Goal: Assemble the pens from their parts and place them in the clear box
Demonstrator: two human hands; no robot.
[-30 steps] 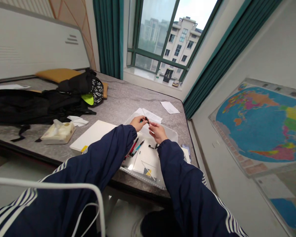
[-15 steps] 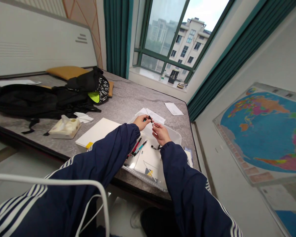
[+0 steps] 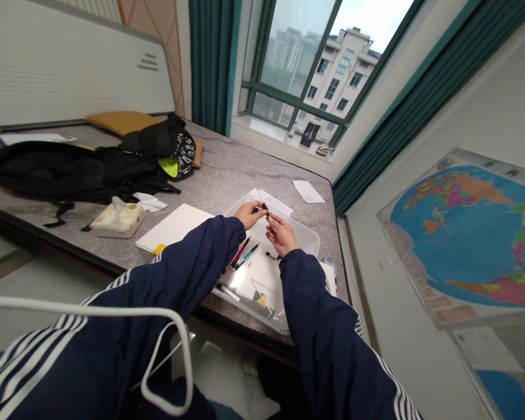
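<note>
My left hand [image 3: 246,213] and my right hand [image 3: 280,233] meet above a clear plastic tray [image 3: 308,236] on the grey surface. The left fingers pinch a small dark pen [image 3: 261,208] with a teal part. The right fingers are curled close to the pen's tip, pinching something too small to name. Inside the tray lie a red pen [image 3: 238,252], a teal pen [image 3: 248,255], small black pieces [image 3: 272,255] and a white sheet [image 3: 256,279]. Both arms wear dark blue sleeves with white stripes.
A white notebook [image 3: 170,228] lies left of the tray, then a tissue pack [image 3: 118,217], a black backpack [image 3: 61,172] and a yellow cushion [image 3: 118,121]. Papers [image 3: 307,191] lie beyond the tray. A world map [image 3: 468,227] is at the right. A white cable [image 3: 91,312] crosses my lap.
The view has shifted slightly. My hands stay together over the tray, still working at the small pen; the right fingers have closed in on its tip.
</note>
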